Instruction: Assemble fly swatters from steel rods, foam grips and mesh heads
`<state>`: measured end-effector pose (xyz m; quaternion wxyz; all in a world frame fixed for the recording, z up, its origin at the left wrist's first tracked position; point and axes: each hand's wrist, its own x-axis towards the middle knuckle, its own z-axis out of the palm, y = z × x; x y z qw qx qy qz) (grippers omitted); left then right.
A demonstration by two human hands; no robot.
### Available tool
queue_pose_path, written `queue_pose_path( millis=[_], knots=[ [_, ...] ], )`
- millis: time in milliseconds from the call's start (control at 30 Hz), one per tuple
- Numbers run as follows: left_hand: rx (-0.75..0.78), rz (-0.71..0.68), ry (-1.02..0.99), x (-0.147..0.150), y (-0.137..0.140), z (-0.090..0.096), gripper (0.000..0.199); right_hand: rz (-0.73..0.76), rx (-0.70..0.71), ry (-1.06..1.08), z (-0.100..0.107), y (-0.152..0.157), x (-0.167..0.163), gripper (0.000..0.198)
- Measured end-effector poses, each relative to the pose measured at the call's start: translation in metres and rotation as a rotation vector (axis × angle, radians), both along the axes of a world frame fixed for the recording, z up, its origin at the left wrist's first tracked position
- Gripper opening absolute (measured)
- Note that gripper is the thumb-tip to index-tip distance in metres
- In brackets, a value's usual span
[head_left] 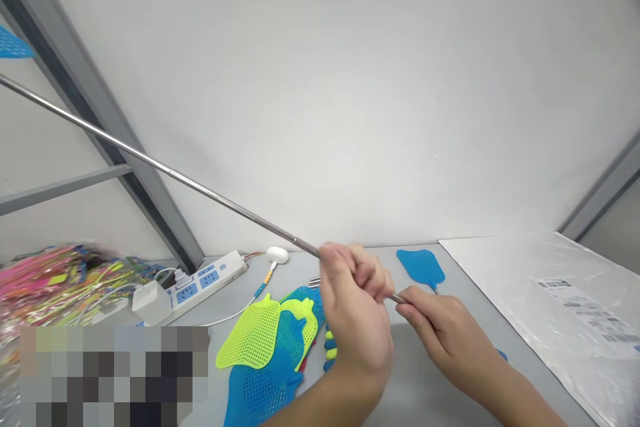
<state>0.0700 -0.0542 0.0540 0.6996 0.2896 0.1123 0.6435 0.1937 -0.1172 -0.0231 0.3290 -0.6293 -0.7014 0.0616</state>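
A long telescopic metal rod [200, 188] slants from the left edge down to my hands. My left hand [356, 307] is wrapped round its thicker section. My right hand [447, 330] is closed on the lower end, which its fingers hide. Behind my left wrist lie loose fly swatter heads, some yellow-green [253, 333] and some blue [265, 383], partly overlapping. Just beyond my right hand is a blue fly swatter [423, 267] with a thin metal stem. A perforated blue piece [14, 45] shows at the upper left edge; whether it joins the rod is out of frame.
A white power strip [210, 280] with plugs and a cable stands at the left. Colourful plastic-wrapped goods [55, 287] are piled beside it. A white plastic mailer [540, 300] with a label lies at the right. Grey metal posts [125, 140] frame the white back wall.
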Motion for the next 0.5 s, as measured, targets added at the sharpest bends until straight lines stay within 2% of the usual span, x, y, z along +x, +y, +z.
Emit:
queue_pose_path(
  millis=[67, 133, 333, 500],
  knots=[
    [-0.036, -0.024, 0.042, 0.006, -0.003, -0.009, 0.048, 0.005, -0.01, 0.01, -0.001, 0.001, -0.002, 0.034],
    [-0.056, 0.002, 0.063, 0.004, -0.002, -0.008, 0.05, 0.017, -0.019, 0.045, 0.001, 0.003, -0.006, 0.034],
    [0.007, 0.086, 0.054, -0.021, 0.01, 0.019, 0.048, 0.05, 0.017, 0.097, 0.011, 0.005, -0.026, 0.035],
    [0.045, 0.229, 0.016, -0.033, 0.027, 0.029, 0.043, -0.041, -0.055, 0.066, 0.0, 0.01, -0.011, 0.032]
  ],
)
